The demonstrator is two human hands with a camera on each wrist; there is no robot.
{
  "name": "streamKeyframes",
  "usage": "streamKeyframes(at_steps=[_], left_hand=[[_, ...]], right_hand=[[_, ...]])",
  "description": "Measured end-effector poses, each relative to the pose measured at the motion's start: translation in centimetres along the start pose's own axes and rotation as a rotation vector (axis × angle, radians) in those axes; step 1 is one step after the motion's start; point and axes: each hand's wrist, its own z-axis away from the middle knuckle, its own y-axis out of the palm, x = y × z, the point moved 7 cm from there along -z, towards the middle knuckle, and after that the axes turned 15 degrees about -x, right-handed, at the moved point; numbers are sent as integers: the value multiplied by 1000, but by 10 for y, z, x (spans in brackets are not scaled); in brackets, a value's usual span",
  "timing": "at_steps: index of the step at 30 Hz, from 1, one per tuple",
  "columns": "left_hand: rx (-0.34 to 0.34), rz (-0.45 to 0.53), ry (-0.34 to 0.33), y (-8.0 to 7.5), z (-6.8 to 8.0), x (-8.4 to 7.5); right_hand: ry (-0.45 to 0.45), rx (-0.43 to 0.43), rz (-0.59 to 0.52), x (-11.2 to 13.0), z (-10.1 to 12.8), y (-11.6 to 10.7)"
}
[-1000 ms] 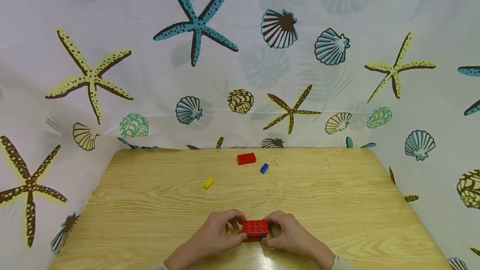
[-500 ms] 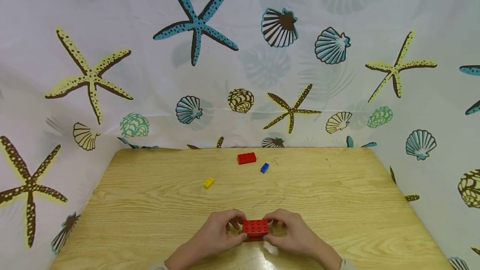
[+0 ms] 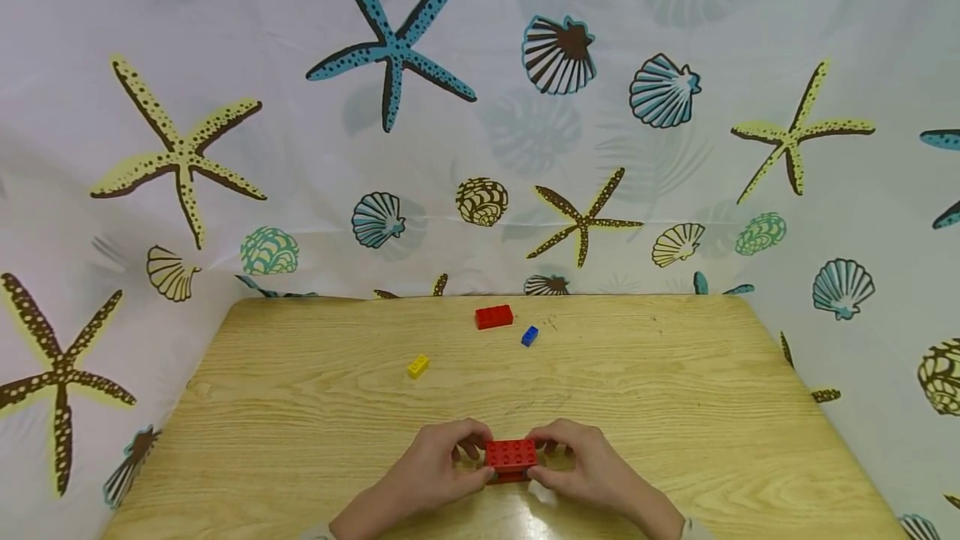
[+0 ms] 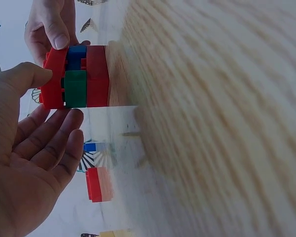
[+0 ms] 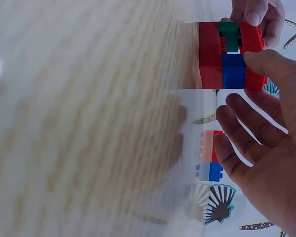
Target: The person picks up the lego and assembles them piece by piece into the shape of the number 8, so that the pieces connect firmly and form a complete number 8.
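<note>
A small brick stack [image 3: 511, 457] stands on the wooden table [image 3: 300, 407] near its front edge. The stack [image 4: 76, 76] has a red brick on top, green and blue bricks in the middle and a red brick at the bottom. My left hand [image 3: 459, 462] holds its left end, with the thumb [image 4: 27, 79] on the top brick and the fingers [image 4: 56, 140] at the end. My right hand [image 3: 561, 460] holds the right end of the stack [image 5: 230, 54] the same way, thumb [image 5: 269, 69] on top.
Three loose bricks lie toward the table's far edge: a red one [image 3: 493, 317], a small blue one [image 3: 529, 336] beside it and a small yellow one [image 3: 417, 366] further left. A curtain [image 3: 480, 107] printed with starfish and shells encloses the table on three sides.
My right hand has shifted its fingers slightly on the stack. The stack, the left hand and the loose bricks have stayed in place.
</note>
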Motion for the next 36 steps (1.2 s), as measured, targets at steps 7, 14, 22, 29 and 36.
streamKeyframes(at_steps=[7,14,22,29,36], left_hand=[[-10,-2,13,0,0,0],[-17,7,22,0,1,1],[-20,12,15,-1,1,2],[-25,19,17,-2,1,2],[-20,16,7,-1,0,4]], right_hand=[[-4,4,4,0,0,0],[-7,7,0,1,-1,1],[-5,15,-8,-1,0,1],[-8,14,-10,-2,-1,2],[6,21,-18,0,-1,1]])
